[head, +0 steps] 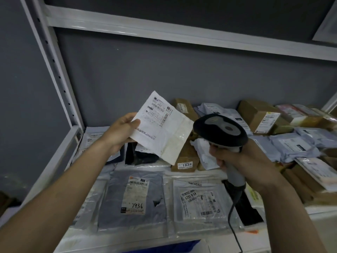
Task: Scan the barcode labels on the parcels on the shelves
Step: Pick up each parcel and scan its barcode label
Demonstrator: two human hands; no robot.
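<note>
Scanning a hand-held parcel above the shelf.
The left hand (121, 131) pinches a white parcel (162, 128) by its left edge, label up, over the shelf (54, 161); the right hand (242, 161) grips the scanner (221, 129) just beside it. A flat, steady label should read best.

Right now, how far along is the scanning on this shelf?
Nothing here shows which parcels are already scanned. In hand: the left hand holds up a white mailer, label facing the scanner gripped in the right hand. Possibly left: the flat 7936 parcel, the 1834 box and the pile at right.
</note>
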